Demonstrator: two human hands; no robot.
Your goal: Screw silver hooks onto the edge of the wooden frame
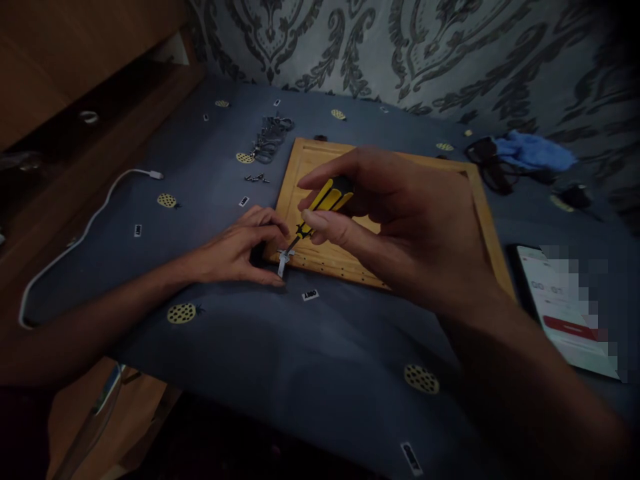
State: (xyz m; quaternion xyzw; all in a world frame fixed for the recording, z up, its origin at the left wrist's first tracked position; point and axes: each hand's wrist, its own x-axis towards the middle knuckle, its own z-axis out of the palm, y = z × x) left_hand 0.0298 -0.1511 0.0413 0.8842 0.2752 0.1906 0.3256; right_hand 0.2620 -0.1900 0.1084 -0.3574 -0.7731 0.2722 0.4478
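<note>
My right hand is closed round a yellow-and-black screwdriver, whose tip points down at a small metal bracket on the near left corner of a wooden frame. My left hand lies beside that corner with its fingers curled, pinching the bracket against the frame's edge. The frame rests flat on a blue-grey cloth printed with yellow pineapples.
A pile of metal brackets and a few loose screws lie behind the frame's left side. A white cable runs along the left. A phone with a lit screen lies at the right; blue cloth and dark items at the back right.
</note>
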